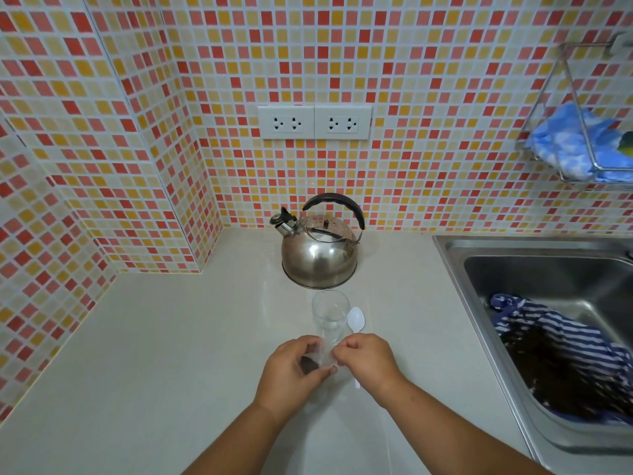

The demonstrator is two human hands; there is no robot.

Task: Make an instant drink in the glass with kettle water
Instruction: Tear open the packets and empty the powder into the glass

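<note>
Steel kettle (320, 255): I see it at the worktop's (171, 337) back wall, spout pointing left, black handle arched above.
Room: open worktop lies left; sink (548, 269) edge bounds the right.
Glass (329, 315): clear, upright, before the kettle.
Spoon (356, 320): white plastic, beside the glass, bowl away from me.
Left hand (291, 368) and right hand (368, 359): each grip pinches a clear sachet (317, 359) of dark powder.

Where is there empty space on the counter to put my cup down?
Left of the kettle and glass, the counter is bare to the tiled wall. A narrower strip lies between the spoon and sink. The middle is crowded.
</note>
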